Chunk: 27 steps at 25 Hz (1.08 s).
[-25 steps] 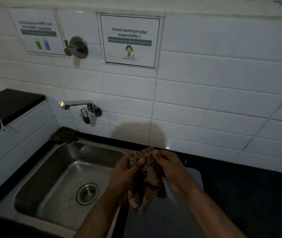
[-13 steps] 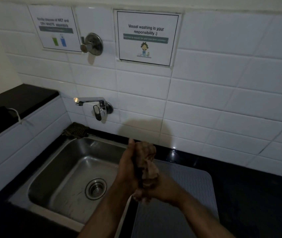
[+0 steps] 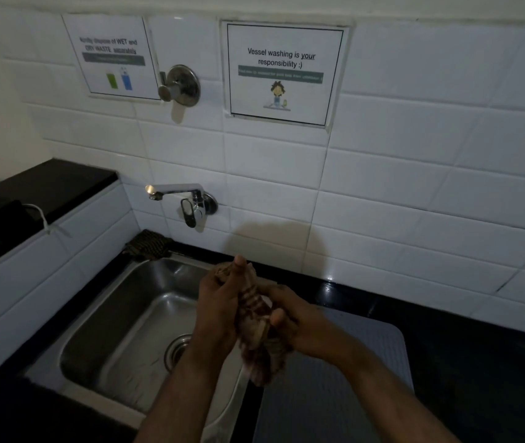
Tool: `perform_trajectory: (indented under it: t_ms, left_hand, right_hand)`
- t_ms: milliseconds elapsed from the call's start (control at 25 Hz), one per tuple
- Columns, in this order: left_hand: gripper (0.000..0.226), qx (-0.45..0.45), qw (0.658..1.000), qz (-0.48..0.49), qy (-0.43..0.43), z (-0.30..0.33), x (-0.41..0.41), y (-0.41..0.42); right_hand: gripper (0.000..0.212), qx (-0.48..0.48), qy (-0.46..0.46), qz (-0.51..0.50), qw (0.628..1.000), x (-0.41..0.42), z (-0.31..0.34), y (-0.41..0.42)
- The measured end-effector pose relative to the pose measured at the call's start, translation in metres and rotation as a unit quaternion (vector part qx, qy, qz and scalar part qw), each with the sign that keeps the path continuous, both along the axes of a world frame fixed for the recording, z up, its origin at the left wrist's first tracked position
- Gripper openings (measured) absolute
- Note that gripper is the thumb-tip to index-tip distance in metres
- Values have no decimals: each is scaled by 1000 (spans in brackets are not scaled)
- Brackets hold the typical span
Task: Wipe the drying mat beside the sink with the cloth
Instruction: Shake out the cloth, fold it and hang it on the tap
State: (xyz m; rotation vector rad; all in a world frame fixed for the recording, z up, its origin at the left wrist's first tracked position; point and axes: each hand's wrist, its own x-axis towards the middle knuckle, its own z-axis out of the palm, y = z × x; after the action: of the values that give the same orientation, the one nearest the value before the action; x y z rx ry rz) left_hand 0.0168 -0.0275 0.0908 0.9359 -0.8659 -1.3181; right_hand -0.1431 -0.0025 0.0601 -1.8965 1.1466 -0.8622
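Note:
A brown striped cloth (image 3: 256, 327) is bunched into a twisted roll between both hands, held over the right rim of the steel sink (image 3: 110, 318). My left hand (image 3: 219, 302) grips its upper part, thumb pointing up. My right hand (image 3: 296, 324) grips the lower part from the right, and the loose end hangs below. The grey ribbed drying mat (image 3: 350, 388) lies on the dark counter just right of the sink, partly hidden under my right forearm.
A wall tap (image 3: 178, 193) juts out over the sink's back, with a round valve (image 3: 179, 86) higher up. Another dark cloth (image 3: 147, 244) sits at the sink's back left corner. A black ledge (image 3: 40, 190) with a white cable runs along the left. The black counter (image 3: 485, 362) extends right.
The cloth went from hanging loose between my fingertips to being bunched and twisted tight in both hands. My view has shifted slightly left and up.

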Motion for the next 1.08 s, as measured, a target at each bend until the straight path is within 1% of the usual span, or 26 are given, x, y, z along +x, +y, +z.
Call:
perform_trajectory:
  t_ms: [40,80,120,160,200,240,280,320,360,440,520,560,640,680,720,760,840,880,960,1040,1080]
  left_hand:
    - [48,-10,1000,-5,-11,2,-3,2]
    - [51,-17,1000,-22,-8,5,-8,6]
    - [54,-20,999,-47,9,8,-12,8]
    - [56,-15,997,-67,29,11,-13,9]
    - [54,-6,996,-81,37,15,-13,10]
    - [47,0,995,-94,28,18,-10,11]
    - [38,-3,994,-106,-8,21,-4,11]
    - [30,-15,991,-121,-63,23,1,11]
    - [25,-30,983,-141,-115,24,6,13]
    - [23,-32,969,-166,-182,22,8,13]
    - [26,-24,965,-169,-201,24,-3,13]
    - [26,-26,963,-169,-208,25,-10,12]
    - [21,-40,967,-152,-201,29,-24,9]
    - [19,-37,974,-136,-175,30,-29,8]
    - [18,-28,982,-118,-142,32,-34,7]
    - [18,-17,987,-107,-119,31,-37,6]
    - [19,-2,987,-122,-102,27,-41,9]
    - [21,7,986,-143,-91,25,-42,12]
    - [23,16,982,-174,-74,23,-41,18]
    - [22,6,983,-156,-96,21,-38,19]
    - [21,2,985,-133,-111,20,-38,19]
  right_hand:
    - [56,-9,-51,-34,998,6,4,2]
    - [47,-24,-78,-72,994,10,8,0]
    - [31,-51,-67,-118,989,14,14,-4]
    - [14,-85,-37,-157,983,16,20,-10]
    - [8,-106,-7,-184,977,16,24,-16]
    - [9,-114,3,-208,971,13,28,-21]
    - [7,-114,6,-230,966,6,33,-26]
    - [3,-116,2,-253,960,-2,37,-31]
    - [8,-123,1,-281,952,-11,40,-35]
    - [15,-133,3,-333,933,-25,44,-44]
    - [18,-127,6,-366,922,-29,47,-49]
    - [20,-109,-11,-372,922,-26,47,-49]
    - [31,-12,-87,-369,925,-17,42,-39]
    - [35,41,-134,-368,919,-11,38,-26]
    - [33,79,-179,-363,911,-6,34,-10]
    - [33,104,-216,-347,907,-3,31,5]
    - [40,143,-246,-285,915,1,31,26]
    - [40,144,-242,-266,922,0,33,30]
    - [30,119,-211,-271,932,-2,36,29]
    - [20,62,-138,-296,943,-5,36,27]
    - [18,32,-95,-304,948,-7,35,26]
